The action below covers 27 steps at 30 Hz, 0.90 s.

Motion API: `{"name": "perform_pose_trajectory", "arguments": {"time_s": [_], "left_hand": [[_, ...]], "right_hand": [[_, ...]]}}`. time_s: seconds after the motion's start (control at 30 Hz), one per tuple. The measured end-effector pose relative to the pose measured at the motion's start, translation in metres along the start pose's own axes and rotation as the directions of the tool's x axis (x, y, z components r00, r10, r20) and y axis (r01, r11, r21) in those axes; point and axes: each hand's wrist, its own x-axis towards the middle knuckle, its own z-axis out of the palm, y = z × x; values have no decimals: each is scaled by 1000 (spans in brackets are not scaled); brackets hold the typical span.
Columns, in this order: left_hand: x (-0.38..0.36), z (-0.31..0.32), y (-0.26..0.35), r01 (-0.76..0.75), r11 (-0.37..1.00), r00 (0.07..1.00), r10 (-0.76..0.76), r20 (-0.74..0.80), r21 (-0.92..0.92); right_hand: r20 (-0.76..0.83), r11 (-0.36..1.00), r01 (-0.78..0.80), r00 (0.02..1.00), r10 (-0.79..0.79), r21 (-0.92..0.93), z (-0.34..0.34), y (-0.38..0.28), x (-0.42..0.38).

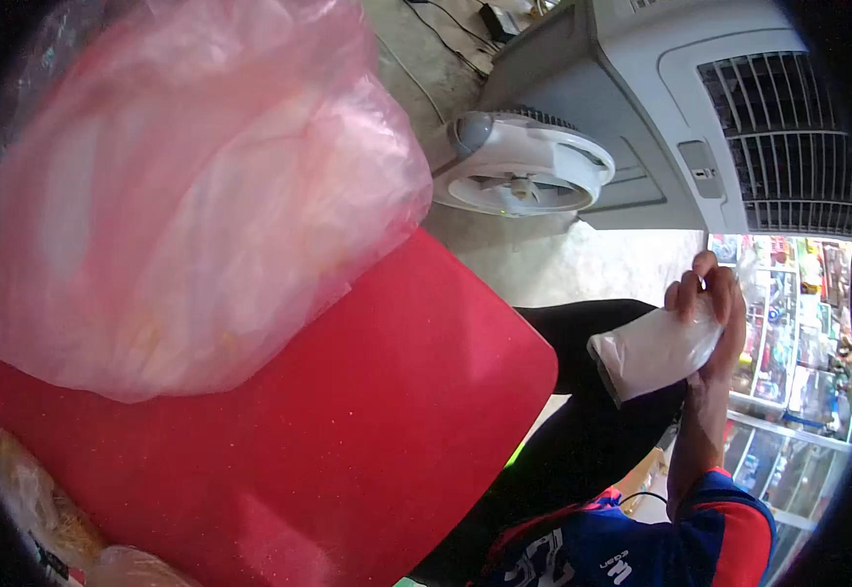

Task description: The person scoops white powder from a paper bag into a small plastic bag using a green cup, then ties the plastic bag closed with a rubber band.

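My right hand [724, 303] is at the right, its fingers bent around a white plastic packet [656, 352]. The packet's near end shows a dark edge, and what it contains is hidden. My left hand is out of view. To the left of the packet stands a red table or stool top [377, 421]. A large pink, translucent plastic bag [221, 215] rests over its far left part, with pale shapes faintly visible inside.
A white fan [529, 176] is on the floor beside a large grey air cooler [622, 127]. Shelves of packaged goods [788, 323] line the right side. Clear plastic bags with yellowish contents [44, 494] lie at the lower left. Cables [446, 39] run along the floor.
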Motion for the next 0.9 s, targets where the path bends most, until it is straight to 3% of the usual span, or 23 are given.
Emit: {"name": "perform_pose_trajectory", "arguments": {"time_s": [0.1, 0.9], "left_hand": [[3, 2, -4, -6, 1000, 1000, 6, -1, -2], [6, 7, -5, -11, 999, 1000, 11, 17, 35]], "right_hand": [[-54, 996, 4, 999, -9, -90, 7, -1, -1], [-116, 999, 5, 993, -11, -46, 16, 0, 2]]}}
